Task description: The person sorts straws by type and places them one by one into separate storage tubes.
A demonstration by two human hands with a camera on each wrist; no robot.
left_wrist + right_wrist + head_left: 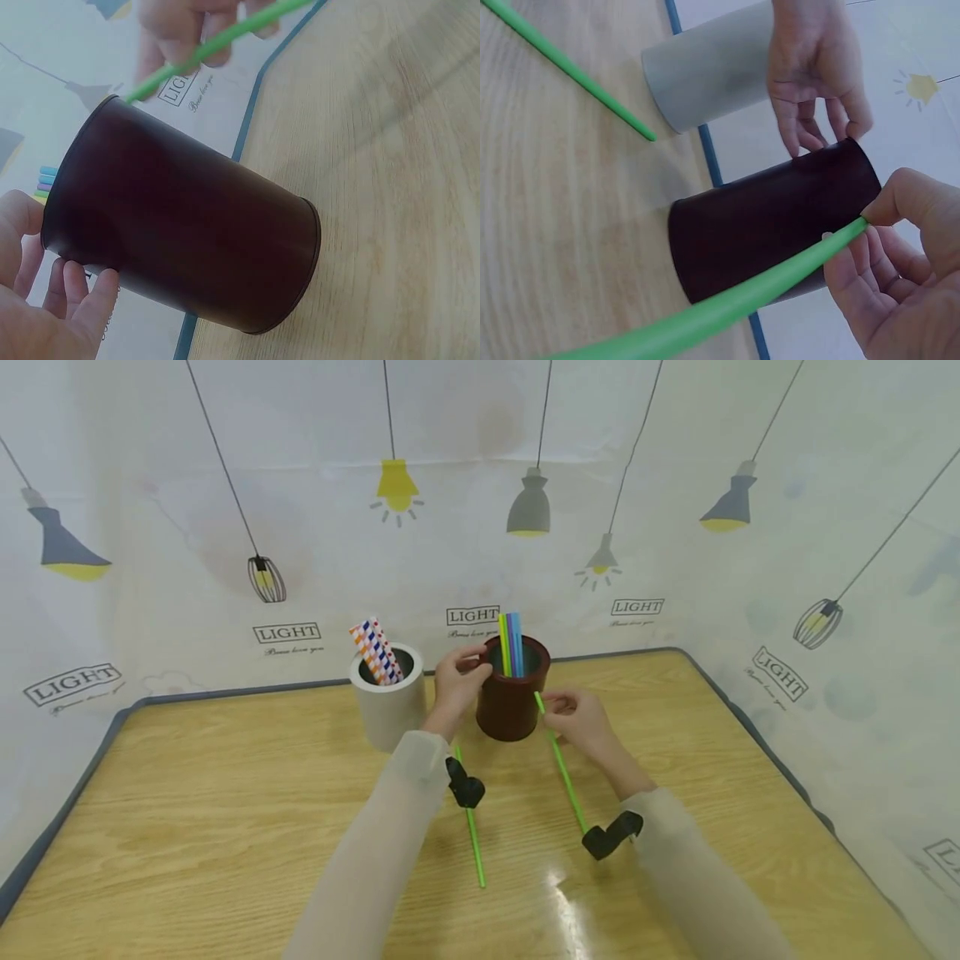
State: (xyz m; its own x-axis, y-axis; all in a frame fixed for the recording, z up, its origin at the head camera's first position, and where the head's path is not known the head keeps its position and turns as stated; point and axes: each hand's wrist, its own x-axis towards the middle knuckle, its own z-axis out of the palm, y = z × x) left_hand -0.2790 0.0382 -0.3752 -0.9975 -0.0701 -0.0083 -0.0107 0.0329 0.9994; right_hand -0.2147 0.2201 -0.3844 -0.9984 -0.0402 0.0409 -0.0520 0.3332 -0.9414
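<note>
A dark red cylindrical cup [507, 717] stands upright on the table with several coloured straws [512, 647] inside. At the left side of its rim, my left hand [455, 687] holds the cup between thumb and fingers. My right hand [581, 718] pinches a green straw [567, 777] near its upper end, close to the right side of the cup. In the right wrist view this green straw [727, 306] slants across the front of the cup [780, 214]. Another green straw [476, 852] lies on the table, partly hidden under my left wrist.
To the left of the cup is a white cylindrical holder [390, 710] with several patterned straws [375, 653]. The wooden table [247, 802] has a dark edge along the back, and a lamp-printed cloth [450, 560] rises behind it. Black wrist mounts [467, 789] hang below both sleeves.
</note>
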